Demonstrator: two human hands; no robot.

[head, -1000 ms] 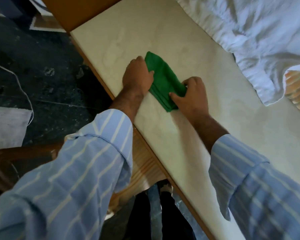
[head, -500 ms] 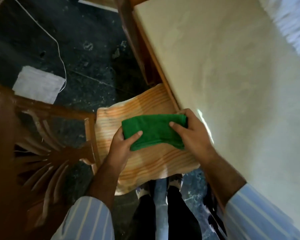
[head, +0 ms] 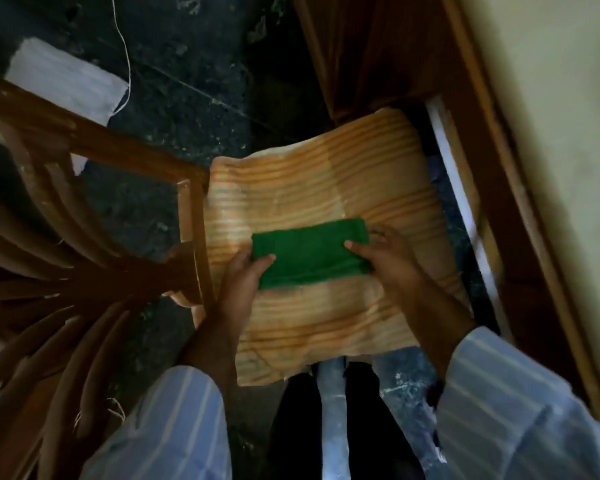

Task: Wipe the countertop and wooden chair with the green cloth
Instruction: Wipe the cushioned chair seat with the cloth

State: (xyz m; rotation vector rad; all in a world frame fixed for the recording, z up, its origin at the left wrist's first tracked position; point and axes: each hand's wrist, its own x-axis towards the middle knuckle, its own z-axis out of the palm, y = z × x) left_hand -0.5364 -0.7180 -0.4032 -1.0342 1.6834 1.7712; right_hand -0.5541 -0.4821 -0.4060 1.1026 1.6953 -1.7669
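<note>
The folded green cloth [head: 310,252] is over the light, grained seat of the wooden chair [head: 312,188], near its middle. My left hand [head: 245,277] pinches the cloth's left end, thumb on top. My right hand [head: 383,256] grips its right end, fingers spread on the seat behind. The chair's dark carved backrest [head: 66,216] fills the left side. The pale countertop [head: 561,109] runs along the right edge of the view, above the seat.
A dark wooden cabinet side [head: 378,53] and the counter's wooden edge [head: 499,188] close in the seat on the right. Dark stone floor [head: 194,81] lies beyond, with a white cloth piece [head: 66,81] and a thin white cord [head: 127,53]. My legs stand below the seat.
Both hands carried the green cloth off the countertop and down onto the chair seat. The view has swung down and left, from the counter to the chair.
</note>
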